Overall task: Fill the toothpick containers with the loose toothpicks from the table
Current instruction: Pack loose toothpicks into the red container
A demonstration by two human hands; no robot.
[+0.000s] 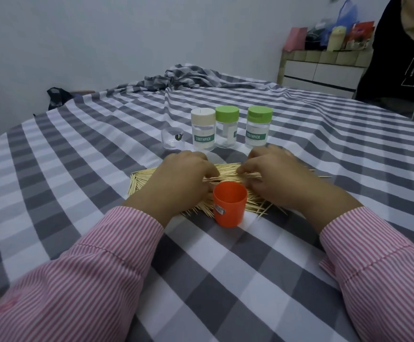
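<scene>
From my feed, both hands hide much of the pale wooden toothpick pile (225, 174) lying on the grey-and-white checked table (77, 169). My left hand (183, 177) and right hand (278, 177) have curled fingers pinching a bundle of sticks between them. The small orange plastic cup (229, 204) stands open just before the pile, masking its near edge. Behind stand a beige-capped clear jar (203, 129), two green-capped clear jars (226, 126) (259, 126), and an uncapped clear container (172, 138), hard to read.

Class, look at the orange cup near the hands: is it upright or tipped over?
Upright. The orange cup stands on its base among the toothpicks, with its open mouth facing up.
</scene>
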